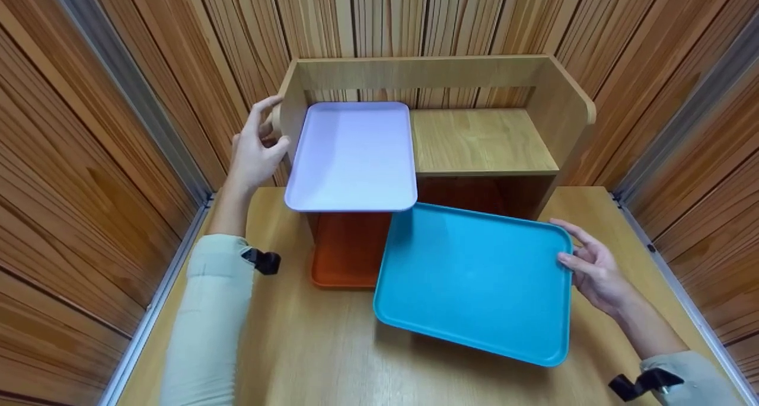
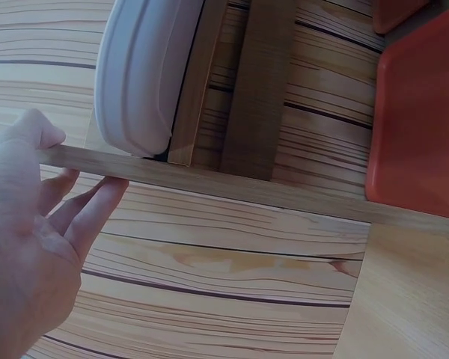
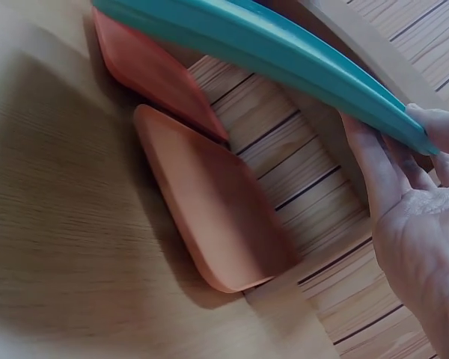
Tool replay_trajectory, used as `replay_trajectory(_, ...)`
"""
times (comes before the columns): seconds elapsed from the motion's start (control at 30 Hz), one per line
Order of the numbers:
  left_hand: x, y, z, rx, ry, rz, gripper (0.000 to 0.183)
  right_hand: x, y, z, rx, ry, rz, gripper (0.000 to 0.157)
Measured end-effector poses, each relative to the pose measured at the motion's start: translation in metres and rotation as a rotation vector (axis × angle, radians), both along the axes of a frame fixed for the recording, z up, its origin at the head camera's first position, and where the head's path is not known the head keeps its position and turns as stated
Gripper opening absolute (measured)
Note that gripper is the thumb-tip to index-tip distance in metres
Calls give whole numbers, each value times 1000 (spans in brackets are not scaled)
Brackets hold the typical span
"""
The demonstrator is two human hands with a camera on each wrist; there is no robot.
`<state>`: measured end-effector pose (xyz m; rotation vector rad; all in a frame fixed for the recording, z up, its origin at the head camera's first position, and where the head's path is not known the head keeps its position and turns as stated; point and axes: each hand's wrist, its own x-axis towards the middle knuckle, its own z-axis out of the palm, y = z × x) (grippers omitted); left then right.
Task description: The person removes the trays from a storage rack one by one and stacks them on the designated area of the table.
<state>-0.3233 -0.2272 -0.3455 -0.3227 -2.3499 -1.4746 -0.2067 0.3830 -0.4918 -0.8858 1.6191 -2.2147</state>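
My right hand [image 1: 602, 275] pinches the right edge of a turquoise tray [image 1: 474, 281], thumb on top and fingers beneath. The tray is held tilted above the table, in front of the wooden shelf unit [image 1: 483, 139]. In the right wrist view the same tray [image 3: 262, 56] shows edge-on between thumb and fingers. My left hand [image 1: 255, 148] grips the unit's left side panel; the left wrist view shows thumb and fingers on either side of that panel [image 2: 187, 179]. Close by, a lavender tray [image 1: 356, 157] lies on the left of the upper shelf, its front overhanging.
Under the upper shelf, an orange tray [image 1: 350, 252] lies at the lower left, partly hidden by the turquoise one. A second orange tray [image 3: 209, 202] sits beside it on the right. Wood-patterned walls [image 1: 385, 15] enclose the table [image 1: 308, 347] at the back and sides.
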Motion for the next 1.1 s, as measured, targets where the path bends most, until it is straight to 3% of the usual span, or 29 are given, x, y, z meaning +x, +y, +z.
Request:
replay_trajectory(0.37, 0, 2, 2, 3, 0, 10, 65, -9, -17, -19, -33, -71, 139, 63)
replay_trajectory(0.57, 0, 1, 3, 8, -1, 29, 64, -18, -22, -38, -52, -76, 221, 58)
replay_trajectory(0.73, 2, 0, 2, 23, -18, 45, 64, -18, -30, -45, -45, -77, 226, 59)
replay_trajectory(0.77, 2, 0, 2, 24, -21, 46, 64, -13, -35, -40, -10, -76, 194, 58)
replay_trajectory(0.87, 2, 0, 1, 27, -27, 45, 65, -10, -41, -41, -12, -85, 203, 62)
replay_trajectory(1.1, 1, 2, 3, 31, -28, 36, 64, -5, -46, -53, 32, -109, 194, 64)
